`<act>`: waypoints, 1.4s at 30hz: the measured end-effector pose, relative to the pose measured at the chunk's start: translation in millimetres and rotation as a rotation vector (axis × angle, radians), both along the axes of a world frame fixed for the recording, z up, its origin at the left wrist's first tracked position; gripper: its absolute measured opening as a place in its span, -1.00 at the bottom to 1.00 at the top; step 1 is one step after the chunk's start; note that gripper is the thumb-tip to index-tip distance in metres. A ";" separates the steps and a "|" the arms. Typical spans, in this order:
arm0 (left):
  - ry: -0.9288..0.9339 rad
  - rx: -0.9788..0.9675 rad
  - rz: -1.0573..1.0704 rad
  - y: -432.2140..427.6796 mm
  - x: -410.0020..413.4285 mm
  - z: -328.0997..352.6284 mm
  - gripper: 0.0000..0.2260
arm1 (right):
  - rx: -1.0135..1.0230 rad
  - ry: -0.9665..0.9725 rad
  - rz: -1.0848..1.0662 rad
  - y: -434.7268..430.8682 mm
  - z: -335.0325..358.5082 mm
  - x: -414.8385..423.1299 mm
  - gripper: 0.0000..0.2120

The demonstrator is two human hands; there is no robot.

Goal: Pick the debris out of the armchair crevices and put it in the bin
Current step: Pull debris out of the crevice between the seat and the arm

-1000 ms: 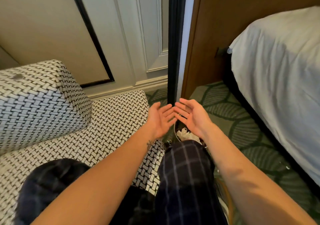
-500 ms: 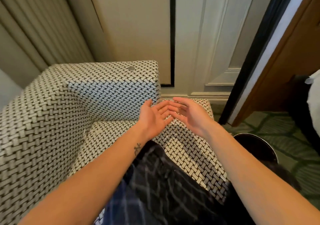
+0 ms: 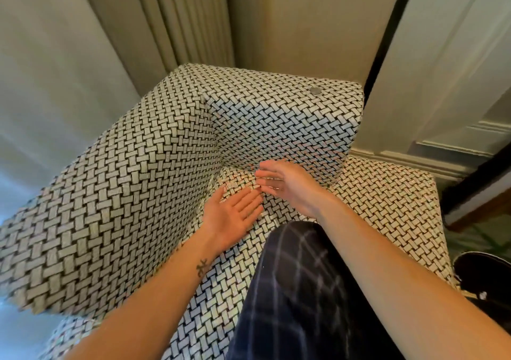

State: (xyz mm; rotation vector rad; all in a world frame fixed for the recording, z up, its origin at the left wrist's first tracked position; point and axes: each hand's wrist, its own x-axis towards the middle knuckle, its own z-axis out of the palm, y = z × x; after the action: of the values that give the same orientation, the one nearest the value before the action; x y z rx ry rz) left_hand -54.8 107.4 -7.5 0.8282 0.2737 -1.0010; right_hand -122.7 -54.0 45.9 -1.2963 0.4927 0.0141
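Observation:
The armchair [image 3: 124, 193] is covered in black-and-white woven fabric, and its back and arm meet in a corner ahead of me. My left hand [image 3: 231, 217] lies palm up over the seat, fingers spread, holding nothing. My right hand [image 3: 287, 184] hovers just beyond it near the crevice where the seat meets the arm, fingers extended and empty. A small round grey spot [image 3: 315, 90] sits on top of the arm. The dark rim of the bin [image 3: 482, 269] shows at the right edge. I see no debris in the crevice from here.
My knee in dark checked trousers [image 3: 298, 290] rests on the seat. Beige curtains [image 3: 182, 19] hang behind the chair, and a white panelled door [image 3: 448, 63] stands to the right. Green patterned carpet [image 3: 486, 235] shows beside the chair.
My view has swung left from the bin and bed to the armchair corner. Both open hands have moved together toward the seat crevice, and the right hand has turned palm down.

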 end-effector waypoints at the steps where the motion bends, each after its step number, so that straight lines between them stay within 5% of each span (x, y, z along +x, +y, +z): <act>1: 0.019 0.002 0.018 6.7 4.0 -7.6 -0.39 | -0.022 0.012 0.017 3.5 -2.7 7.4 -0.68; 18: 0.333 -0.327 0.036 49.0 36.4 -74.0 -0.03 | -0.793 0.159 0.377 37.5 -58.9 112.9 -0.74; 23: 0.339 -0.348 -0.004 46.7 40.8 -78.3 -0.02 | -1.155 0.243 0.470 34.4 -89.4 131.8 -0.58; 28: 0.372 -0.339 -0.006 45.2 46.2 -86.3 -0.07 | -1.177 0.138 0.500 38.7 -102.1 148.5 -0.46; 34: 0.362 -0.363 -0.041 46.2 45.7 -86.5 -0.10 | -1.291 0.060 0.516 37.4 -107.3 155.6 -0.89; 42: 0.361 -0.322 -0.040 45.6 46.3 -86.6 -0.11 | -1.353 0.175 0.508 20.9 -104.2 133.1 -0.88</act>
State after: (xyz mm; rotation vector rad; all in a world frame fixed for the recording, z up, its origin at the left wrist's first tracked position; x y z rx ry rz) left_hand -8.5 152.9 -94.1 0.3589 0.3919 -1.1937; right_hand 10.4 -33.1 -58.3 -2.7439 0.2717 0.2557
